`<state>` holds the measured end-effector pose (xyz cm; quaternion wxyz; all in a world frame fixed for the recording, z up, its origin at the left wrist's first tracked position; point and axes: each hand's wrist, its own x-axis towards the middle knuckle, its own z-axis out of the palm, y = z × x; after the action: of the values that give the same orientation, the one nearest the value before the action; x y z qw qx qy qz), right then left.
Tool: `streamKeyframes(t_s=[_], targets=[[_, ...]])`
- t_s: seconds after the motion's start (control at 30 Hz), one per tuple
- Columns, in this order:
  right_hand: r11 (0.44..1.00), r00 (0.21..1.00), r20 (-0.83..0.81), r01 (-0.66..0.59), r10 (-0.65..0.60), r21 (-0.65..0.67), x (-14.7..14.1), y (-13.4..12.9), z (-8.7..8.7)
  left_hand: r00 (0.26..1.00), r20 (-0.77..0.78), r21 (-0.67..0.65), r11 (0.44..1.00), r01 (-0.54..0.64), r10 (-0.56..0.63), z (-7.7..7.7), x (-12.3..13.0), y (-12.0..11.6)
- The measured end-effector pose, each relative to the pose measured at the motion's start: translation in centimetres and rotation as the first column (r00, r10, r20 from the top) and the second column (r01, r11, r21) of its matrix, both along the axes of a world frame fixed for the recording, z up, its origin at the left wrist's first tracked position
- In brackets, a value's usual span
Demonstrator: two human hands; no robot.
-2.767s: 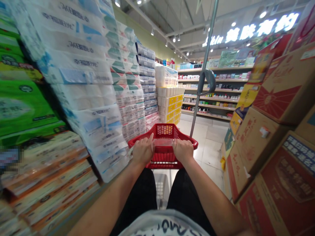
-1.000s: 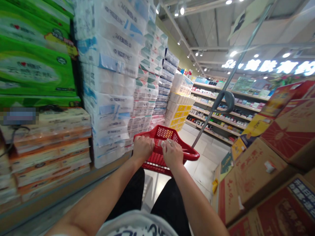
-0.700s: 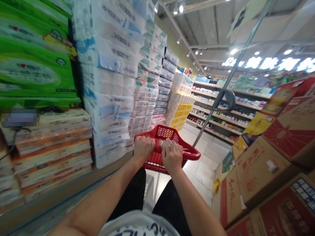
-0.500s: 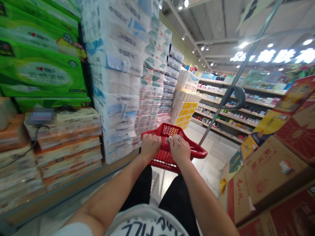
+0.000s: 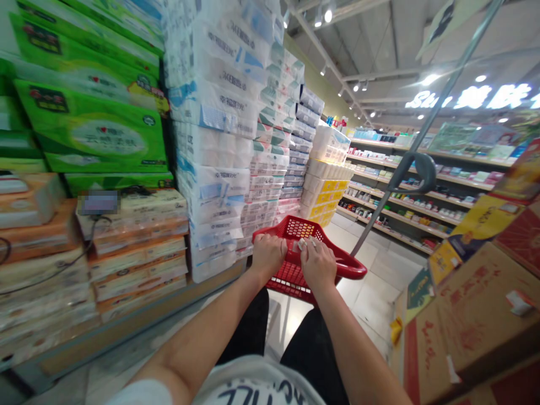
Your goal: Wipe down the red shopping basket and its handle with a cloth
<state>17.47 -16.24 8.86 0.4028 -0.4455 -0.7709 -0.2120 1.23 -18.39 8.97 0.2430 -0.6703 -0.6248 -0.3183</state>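
A red shopping cart (image 5: 354, 269) with a perforated plastic basket stands right in front of my body. My left hand (image 5: 269, 256) is wrapped round the left part of its handle, knuckles up. Close beside it, my right hand (image 5: 318, 260) grips the handle too, with something small and white at its thumb side and a ring on one finger. The part of the basket between and below the hands shows no goods that I can make out. White tissue packs (image 5: 219, 185) are stacked just beyond the left hand.
Green tissue packs (image 5: 101, 129) and orange-white packs (image 5: 143, 264) fill the left side. Cardboard boxes (image 5: 481, 304) are piled at the right. A grey pole (image 5: 379, 208) slants up behind the cart. Product shelves (image 5: 405, 202) line the back, beyond a tiled floor (image 5: 367, 298).
The view has swung slightly left, so the stacks, cart and hands appear further right. Both hands keep their hold on the handle.
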Motion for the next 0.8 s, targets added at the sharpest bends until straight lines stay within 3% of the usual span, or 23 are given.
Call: streamKeyframes(t_s=[0.13,0.23,0.37,0.6,0.8], targets=[[0.99,0.996,0.047,-0.075,0.07,0.118,0.7,-0.5,-1.7,1.0,-0.003,0.006,1.0,-0.009,0.009,-0.1,-0.2,0.0],[0.997,0.996,0.05,-0.07,0.068,0.035,1.2,-0.2,-1.1,1.0,-0.011,-0.005,1.0,-0.011,0.01,-0.1,-0.2,-0.1],[0.994,0.999,-0.015,0.04,-0.041,-0.098,1.5,0.5,0.2,1.0,-0.012,-0.012,1.0,-0.001,0.0,0.0,-0.1,-0.3],[0.993,0.999,-0.023,-0.045,0.048,0.11,2.5,-0.3,-2.0,1.0,-0.01,-0.011,1.0,-0.008,0.008,0.0,-0.2,-0.3],[0.982,0.988,-0.057,0.138,-0.146,-0.133,2.6,0.7,0.2,1.0,-0.009,-0.024,1.0,-0.005,0.005,0.2,0.0,-0.4]])
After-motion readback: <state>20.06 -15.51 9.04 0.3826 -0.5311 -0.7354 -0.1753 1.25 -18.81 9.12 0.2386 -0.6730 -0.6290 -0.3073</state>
